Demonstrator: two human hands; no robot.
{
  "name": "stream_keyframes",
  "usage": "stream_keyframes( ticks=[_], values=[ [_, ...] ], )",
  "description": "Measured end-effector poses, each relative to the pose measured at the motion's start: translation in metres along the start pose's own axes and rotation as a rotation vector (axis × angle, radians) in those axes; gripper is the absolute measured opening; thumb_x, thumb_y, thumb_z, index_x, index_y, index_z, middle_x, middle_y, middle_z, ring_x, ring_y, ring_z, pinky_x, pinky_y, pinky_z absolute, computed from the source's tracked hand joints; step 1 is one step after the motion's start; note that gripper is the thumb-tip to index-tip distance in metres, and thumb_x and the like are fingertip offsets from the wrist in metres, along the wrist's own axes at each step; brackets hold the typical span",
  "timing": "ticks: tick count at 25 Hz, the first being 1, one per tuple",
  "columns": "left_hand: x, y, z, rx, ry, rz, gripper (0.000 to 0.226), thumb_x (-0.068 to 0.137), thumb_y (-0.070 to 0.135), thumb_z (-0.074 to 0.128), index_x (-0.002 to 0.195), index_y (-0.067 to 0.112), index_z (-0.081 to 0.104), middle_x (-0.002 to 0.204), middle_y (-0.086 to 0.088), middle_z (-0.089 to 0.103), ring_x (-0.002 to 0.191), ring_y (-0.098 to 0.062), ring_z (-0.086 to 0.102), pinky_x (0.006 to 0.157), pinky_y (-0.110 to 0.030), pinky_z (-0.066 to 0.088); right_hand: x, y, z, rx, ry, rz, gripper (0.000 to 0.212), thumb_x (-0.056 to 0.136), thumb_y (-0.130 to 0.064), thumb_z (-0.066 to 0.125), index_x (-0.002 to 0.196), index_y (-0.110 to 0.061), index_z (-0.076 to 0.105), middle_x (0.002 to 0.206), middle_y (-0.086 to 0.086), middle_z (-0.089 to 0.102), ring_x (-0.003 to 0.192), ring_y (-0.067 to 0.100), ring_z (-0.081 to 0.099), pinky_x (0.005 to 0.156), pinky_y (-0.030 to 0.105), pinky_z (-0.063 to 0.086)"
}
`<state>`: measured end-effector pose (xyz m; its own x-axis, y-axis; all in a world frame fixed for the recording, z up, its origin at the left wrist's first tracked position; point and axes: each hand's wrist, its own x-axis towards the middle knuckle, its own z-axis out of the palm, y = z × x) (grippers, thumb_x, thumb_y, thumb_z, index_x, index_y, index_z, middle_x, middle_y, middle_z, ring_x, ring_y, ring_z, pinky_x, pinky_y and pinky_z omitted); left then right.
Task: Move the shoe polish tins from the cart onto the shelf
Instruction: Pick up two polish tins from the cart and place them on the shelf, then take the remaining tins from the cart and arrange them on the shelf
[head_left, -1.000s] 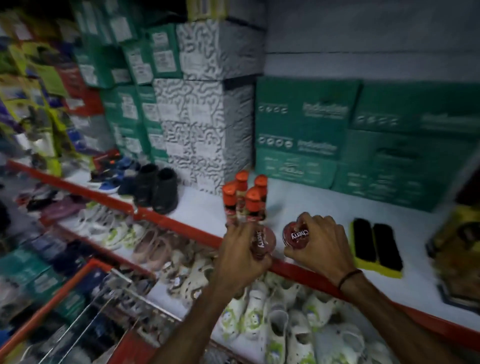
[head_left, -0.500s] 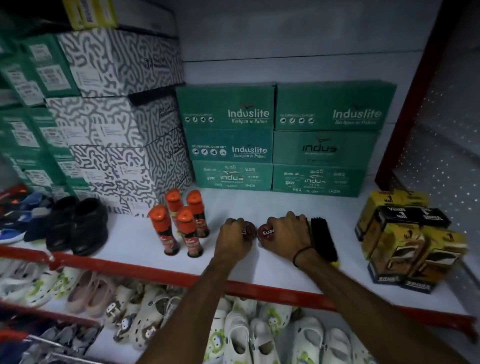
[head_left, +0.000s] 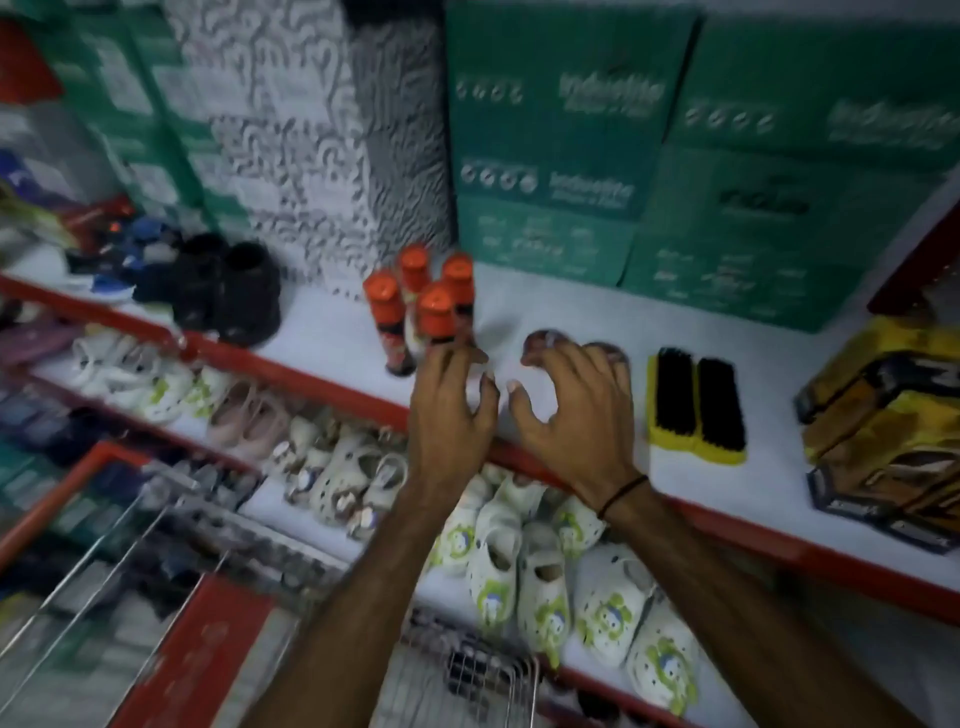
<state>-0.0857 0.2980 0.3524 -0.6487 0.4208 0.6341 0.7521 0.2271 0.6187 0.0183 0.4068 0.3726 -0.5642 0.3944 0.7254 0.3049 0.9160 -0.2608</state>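
Our left hand (head_left: 452, 410) and right hand (head_left: 563, 410) hover spread and empty; a careless sweep could knock the tins (head_left: 543, 340) or bottles (head_left: 415, 306) over.

Two bare forearms, no sleeves in view; left hand (head_left: 451, 415) without rings or band; right hand (head_left: 566, 415) with thin dark thread band (head_left: 621, 496) at wrist; short, pale fingernails
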Motion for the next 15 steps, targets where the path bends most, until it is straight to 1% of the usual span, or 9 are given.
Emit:
stream_keyframes(
  ticks=[2, 4, 6, 7, 9, 11, 12, 14, 15],
  values=[
    [-0.049, -0.031, -0.030, 0.053, 0.122, -0.072, 0.009, 0.092, 0.010, 0.062, 0.100, 0.006, 0.065, 0.106, -0.009, 0.062, 0.096, -0.024, 0.060, 0.084, -0.032, 0.048, -0.034, -0.041, 0.022, 0.153, -0.013, -0.102, 0.015, 0.084, -0.033, 0.062, 0.096, -0.025, 0.065, 0.097, -0.006, 0.068, 0.092, 0.022, 0.058, 0.077, 0.039, 0.042],
    [-0.101, -0.065, -0.054, 0.096, 0.149, -0.191, 0.008, 0.092, 0.006, 0.062, 0.099, 0.005, 0.063, 0.104, -0.011, 0.060, 0.093, -0.026, 0.059, 0.082, -0.030, 0.047, -0.077, -0.072, 0.049, 0.276, -0.097, -0.157, 0.013, 0.085, -0.027, 0.061, 0.095, -0.021, 0.066, 0.095, -0.004, 0.068, 0.089, 0.024, 0.059, 0.075, 0.039, 0.042],
    [-0.167, -0.110, -0.072, 0.194, 0.104, -0.360, 0.012, 0.091, 0.002, 0.063, 0.103, 0.004, 0.062, 0.105, -0.014, 0.061, 0.095, -0.029, 0.060, 0.082, -0.031, 0.046, -0.138, -0.100, 0.087, 0.361, -0.289, -0.221, 0.015, 0.086, -0.024, 0.060, 0.100, -0.019, 0.065, 0.096, 0.000, 0.068, 0.091, 0.026, 0.059, 0.076, 0.039, 0.042],
    [-0.198, -0.127, -0.076, 0.243, 0.049, -0.433, 0.014, 0.091, 0.001, 0.064, 0.104, 0.003, 0.063, 0.106, -0.016, 0.061, 0.097, -0.031, 0.060, 0.081, -0.031, 0.045, -0.171, -0.104, 0.102, 0.368, -0.415, -0.244, 0.018, 0.086, -0.022, 0.060, 0.103, -0.017, 0.065, 0.098, 0.003, 0.068, 0.092, 0.028, 0.059, 0.076, 0.040, 0.043],
    [-0.264, -0.159, -0.075, 0.333, -0.140, -0.645, 0.018, 0.091, 0.003, 0.064, 0.109, 0.001, 0.064, 0.113, -0.020, 0.061, 0.103, -0.037, 0.061, 0.080, -0.037, 0.048, -0.237, -0.105, 0.136, 0.363, -0.752, -0.268, 0.028, 0.086, -0.021, 0.058, 0.112, -0.016, 0.065, 0.104, 0.008, 0.067, 0.099, 0.032, 0.060, 0.083, 0.042, 0.048],
    [-0.335, -0.183, -0.063, 0.379, -0.409, -0.881, 0.027, 0.093, 0.008, 0.061, 0.119, 0.003, 0.063, 0.125, -0.019, 0.057, 0.115, -0.039, 0.060, 0.085, -0.045, 0.053, -0.308, -0.094, 0.167, 0.280, -1.151, -0.286, 0.040, 0.087, -0.024, 0.057, 0.126, -0.014, 0.061, 0.119, 0.013, 0.065, 0.111, 0.037, 0.061, 0.093, 0.045, 0.051],
    [-0.365, -0.188, -0.057, 0.376, -0.544, -0.974, 0.032, 0.093, 0.010, 0.060, 0.124, 0.005, 0.060, 0.129, -0.017, 0.055, 0.120, -0.038, 0.058, 0.088, -0.047, 0.055, -0.337, -0.085, 0.175, 0.210, -1.350, -0.269, 0.048, 0.089, -0.028, 0.055, 0.135, -0.014, 0.056, 0.129, 0.015, 0.061, 0.120, 0.039, 0.057, 0.099, 0.046, 0.048],
    [-0.426, -0.200, -0.037, 0.387, -0.856, -1.133, 0.045, 0.092, 0.016, 0.062, 0.135, 0.010, 0.052, 0.138, -0.014, 0.050, 0.127, -0.036, 0.054, 0.096, -0.047, 0.053, -0.400, -0.065, 0.197, 0.020, -1.693, -0.278, 0.059, 0.095, -0.034, 0.053, 0.150, -0.018, 0.039, 0.151, 0.017, 0.043, 0.139, 0.038, 0.042, 0.110, 0.049, 0.039],
    [-0.448, -0.203, -0.026, 0.392, -0.993, -1.185, 0.053, 0.092, 0.020, 0.064, 0.141, 0.013, 0.047, 0.144, -0.013, 0.046, 0.131, -0.036, 0.052, 0.101, -0.047, 0.050, -0.423, -0.055, 0.205, -0.062, -1.801, -0.297, 0.063, 0.096, -0.035, 0.055, 0.153, -0.020, 0.033, 0.156, 0.016, 0.036, 0.143, 0.036, 0.036, 0.113, 0.049, 0.036]
  ],
)
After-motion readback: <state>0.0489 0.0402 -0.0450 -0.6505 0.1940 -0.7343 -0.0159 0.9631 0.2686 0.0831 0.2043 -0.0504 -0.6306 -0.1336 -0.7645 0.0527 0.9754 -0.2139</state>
